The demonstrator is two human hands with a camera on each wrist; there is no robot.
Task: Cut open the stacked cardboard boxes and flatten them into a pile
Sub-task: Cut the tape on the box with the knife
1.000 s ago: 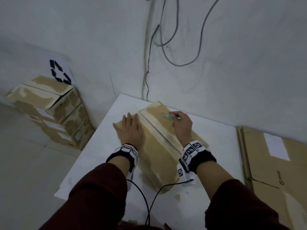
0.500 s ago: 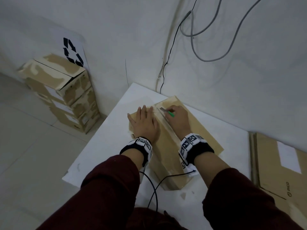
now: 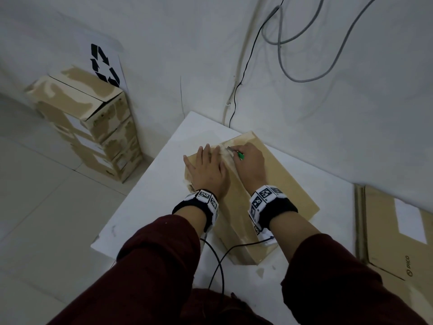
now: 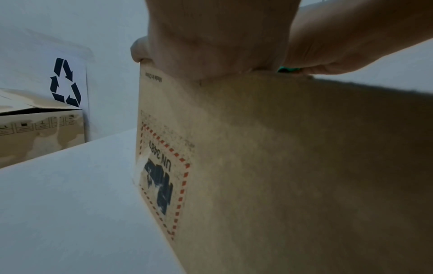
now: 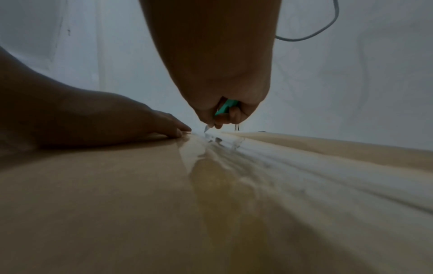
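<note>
The left hand lies flat on the box; the right hand grips a green knife, its blade apparently at the tape.

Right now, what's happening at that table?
A person is cutting open a cardboard box on the white table. The left hand lies flat on the box top, steadying it. The right hand grips a green-handled knife, blade at the far end of the taped seam. More boxes stand stacked by the wall; flattened cardboard lies to the right.
</note>
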